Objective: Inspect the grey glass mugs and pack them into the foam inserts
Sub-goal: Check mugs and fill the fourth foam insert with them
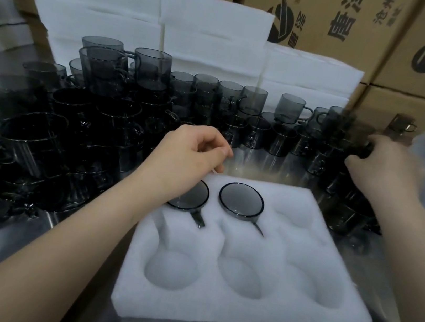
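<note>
Right hand (382, 169) grips mug (352, 132); left hand (190, 154) above packed mug (194, 198)

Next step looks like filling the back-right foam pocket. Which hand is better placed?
Right. The right hand grips a blurred grey mug in the pile beside the empty back-right pocket. The left hand hovers empty over the packed back-left mug, farther away.

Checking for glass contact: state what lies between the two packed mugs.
Head view: a narrow strip of the white foam insert separates the left glass mug from the middle glass mug; rims apart.
</note>
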Motion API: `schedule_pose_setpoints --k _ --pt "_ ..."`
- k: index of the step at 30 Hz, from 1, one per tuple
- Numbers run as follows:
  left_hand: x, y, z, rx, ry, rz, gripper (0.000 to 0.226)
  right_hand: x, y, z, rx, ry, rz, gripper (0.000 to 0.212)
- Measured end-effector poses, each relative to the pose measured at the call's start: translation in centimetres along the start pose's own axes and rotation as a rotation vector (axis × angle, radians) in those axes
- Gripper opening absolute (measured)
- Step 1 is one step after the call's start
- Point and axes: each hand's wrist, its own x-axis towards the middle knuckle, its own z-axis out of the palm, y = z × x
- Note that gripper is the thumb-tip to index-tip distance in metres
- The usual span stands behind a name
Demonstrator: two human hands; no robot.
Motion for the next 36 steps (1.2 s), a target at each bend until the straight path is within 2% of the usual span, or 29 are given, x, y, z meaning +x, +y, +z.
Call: schedule_pose_setpoints --k 3,7,11,13,18,20,22,25,27,32,34,36 --pt "0.0 0.0 0.1 0.001 -0.001 0.000 0.020 0.0 0.3 0.3 0.062 0.063 -0.046 0.042" --pt "0.0 0.0 0.0 0.003 -0.005 0.006 0.019 -0.3 0.1 0.1 0.262 0.192 -0.066 0.047" --pt "0.0 0.0 0.0 0.004 0.002 0.032 0.013 -1.3 -1.9 -0.7 0.452 0.225 -0.238 0.039" --pt "0.1 -0.2 0.1 0.023 0.008 0.053 0.014 -2.2 -3.6 -1.2 0.596 0.139 -0.324 0.033" --pt "0.1 -0.4 0.1 0.025 -0.025 0.042 0.072 -5.7 -8.1 -2.0 0.921 -0.278 -0.533 0.032" --pt "0.1 -0.3 0.1 0.023 -0.006 0.056 0.077 -6.7 -9.2 -2.0 1.033 -0.453 -0.586 0.028" --pt "0.1 -0.2 0.0 0.010 0.027 0.062 0.071 -7.3 -9.8 -2.0 1.106 -0.579 -0.617 0.021" --pt "0.0 -0.2 -0.3 -0.077 0.067 0.061 0.061 -7.0 -10.0 -1.8 1.170 -0.530 -0.616 0.017" --pt "-0.1 -0.2 -0.3 -0.099 0.074 0.070 0.056 -6.5 -9.7 -1.2 1.197 -0.484 -0.570 0.022" --pt "-0.1 -0.3 -0.4 -0.072 0.019 0.125 0.057 -6.3 -8.7 0.3 1.284 -0.716 -0.462 0.056" --pt "-0.1 -0.2 -0.3 -0.031 0.013 0.169 0.057 -6.4 -8.6 0.4 1.306 -0.761 -0.484 0.048" --pt "-0.2 -0.1 -0.2 0.005 0.017 0.190 0.058 -6.6 -8.6 0.4 1.291 -0.723 -0.490 0.044"
